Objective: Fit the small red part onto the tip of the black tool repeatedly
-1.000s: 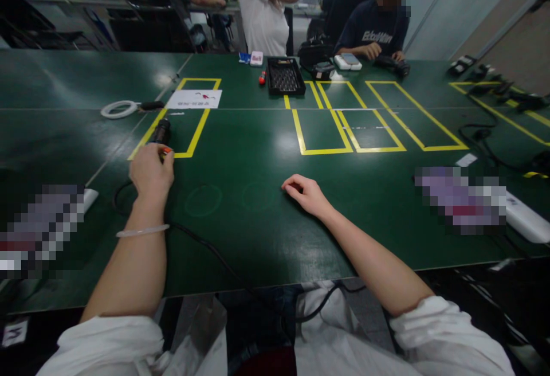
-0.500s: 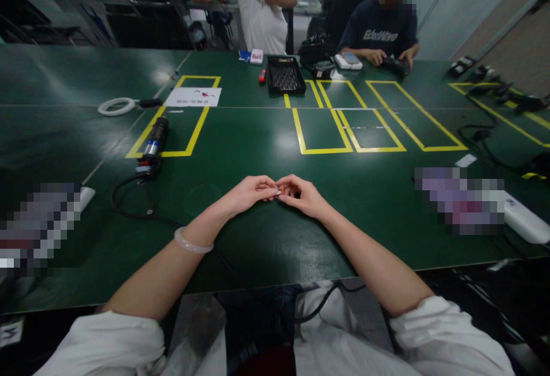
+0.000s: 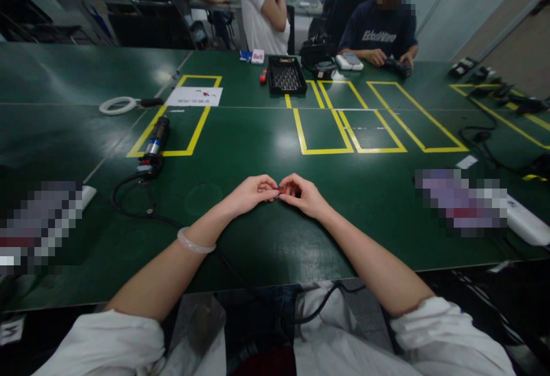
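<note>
My left hand [image 3: 256, 191] and my right hand [image 3: 301, 194] meet above the green table, their fingertips pinched together. Between them is a small red-orange and dark part [image 3: 282, 191]. Fingers cover most of it, so its kind cannot be made out. Both hands grip it from opposite sides, thumbs toward me. Left of my hands, a dark cylindrical tool [image 3: 155, 140] with a silver and blue band lies on the table, joined to a black cable [image 3: 114, 195] that runs under my left forearm.
A black tray [image 3: 287, 76] of small parts stands at the back beside a red object [image 3: 263, 75]. Yellow tape outlines [image 3: 329, 151] mark the table. A printed sheet [image 3: 194, 96] and a coiled white cord [image 3: 117, 105] lie left. Across the table a person [image 3: 380, 32] holds a dark device.
My hands keep their pinch, with the small part turned slightly between the fingertips. Behind the table, a standing person in white has raised a hand toward the head.
</note>
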Available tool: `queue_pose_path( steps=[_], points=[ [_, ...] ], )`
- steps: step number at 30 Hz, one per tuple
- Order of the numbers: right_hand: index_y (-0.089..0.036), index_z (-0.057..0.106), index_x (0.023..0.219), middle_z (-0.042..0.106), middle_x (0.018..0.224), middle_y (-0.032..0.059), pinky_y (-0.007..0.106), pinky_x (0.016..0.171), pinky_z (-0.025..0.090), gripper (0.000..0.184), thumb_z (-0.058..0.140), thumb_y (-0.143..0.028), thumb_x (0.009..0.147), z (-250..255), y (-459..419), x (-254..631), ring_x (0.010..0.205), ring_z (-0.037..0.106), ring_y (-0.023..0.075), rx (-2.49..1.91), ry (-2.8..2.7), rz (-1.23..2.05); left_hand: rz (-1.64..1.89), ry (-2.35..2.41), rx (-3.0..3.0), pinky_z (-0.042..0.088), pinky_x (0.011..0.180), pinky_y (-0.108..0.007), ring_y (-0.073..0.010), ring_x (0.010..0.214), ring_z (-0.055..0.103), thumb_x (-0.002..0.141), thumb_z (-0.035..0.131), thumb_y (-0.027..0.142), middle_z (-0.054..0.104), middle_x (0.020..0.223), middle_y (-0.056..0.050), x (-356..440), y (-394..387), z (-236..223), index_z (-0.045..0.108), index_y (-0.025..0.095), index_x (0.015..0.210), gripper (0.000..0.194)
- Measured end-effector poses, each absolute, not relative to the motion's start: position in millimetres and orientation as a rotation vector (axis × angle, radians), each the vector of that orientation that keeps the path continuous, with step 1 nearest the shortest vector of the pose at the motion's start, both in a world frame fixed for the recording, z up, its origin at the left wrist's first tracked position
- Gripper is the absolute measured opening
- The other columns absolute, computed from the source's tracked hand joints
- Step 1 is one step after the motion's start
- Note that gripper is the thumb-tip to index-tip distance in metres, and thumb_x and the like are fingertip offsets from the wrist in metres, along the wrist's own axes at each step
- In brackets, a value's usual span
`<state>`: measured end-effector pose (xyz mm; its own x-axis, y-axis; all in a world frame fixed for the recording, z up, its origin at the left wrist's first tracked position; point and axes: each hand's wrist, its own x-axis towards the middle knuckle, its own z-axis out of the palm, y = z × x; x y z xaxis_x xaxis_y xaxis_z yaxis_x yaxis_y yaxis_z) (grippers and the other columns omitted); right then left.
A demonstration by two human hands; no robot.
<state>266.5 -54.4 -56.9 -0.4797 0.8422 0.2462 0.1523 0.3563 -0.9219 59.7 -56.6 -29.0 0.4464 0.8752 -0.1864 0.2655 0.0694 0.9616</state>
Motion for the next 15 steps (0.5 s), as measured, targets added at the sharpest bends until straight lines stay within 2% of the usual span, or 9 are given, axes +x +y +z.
queue_pose_path(
  steps=[5, 10, 12, 15],
  points=[
    [-0.019, 0.061, 0.097, 0.065, 0.086, 0.0014, 0.027, 0.068, 0.047, 0.023, 0.064, -0.039, 0.087, -60, -52, 268, 0.071, 0.057, 0.0124, -0.955, -1.771, 1.213, 0.689, 1.059, 1.657, 0.050, 0.075, -0.032, -0.0177, 0.079, 0.063, 0.080, 0.070, 0.038, 0.066, 0.084, -0.005, 59, -58, -26, 0.062, 0.019, 0.094, 0.026],
    [-0.018, 0.064, 0.096, 0.067, 0.084, 0.0017, 0.027, 0.068, 0.047, 0.023, 0.067, -0.038, 0.085, -60, -50, 269, 0.069, 0.057, 0.0122, -0.933, -1.745, 1.331, 0.695, 1.047, 1.894, 0.050, 0.084, -0.033, -0.0187, 0.088, 0.065, 0.087, 0.063, 0.035, 0.068, 0.097, -0.005, 58, -60, -24, 0.062, 0.021, 0.099, 0.019],
    [-0.017, 0.065, 0.097, 0.066, 0.084, 0.0021, 0.026, 0.067, 0.047, 0.025, 0.068, -0.037, 0.083, -62, -49, 269, 0.068, 0.056, 0.0117, -0.917, -1.736, 1.351, 0.681, 1.037, 1.958, 0.050, 0.085, -0.033, -0.0188, 0.091, 0.065, 0.088, 0.061, 0.036, 0.068, 0.100, -0.005, 57, -60, -22, 0.061, 0.021, 0.104, 0.021],
    [-0.017, 0.064, 0.104, 0.066, 0.086, 0.0023, 0.026, 0.065, 0.046, 0.031, 0.071, -0.034, 0.080, -65, -47, 270, 0.067, 0.055, 0.0112, -0.928, -1.713, 1.330, 0.694, 1.106, 2.060, 0.050, 0.088, -0.033, -0.0195, 0.095, 0.065, 0.089, 0.060, 0.039, 0.067, 0.106, -0.007, 44, -53, -15, 0.056, 0.021, 0.120, 0.036]
  ],
)
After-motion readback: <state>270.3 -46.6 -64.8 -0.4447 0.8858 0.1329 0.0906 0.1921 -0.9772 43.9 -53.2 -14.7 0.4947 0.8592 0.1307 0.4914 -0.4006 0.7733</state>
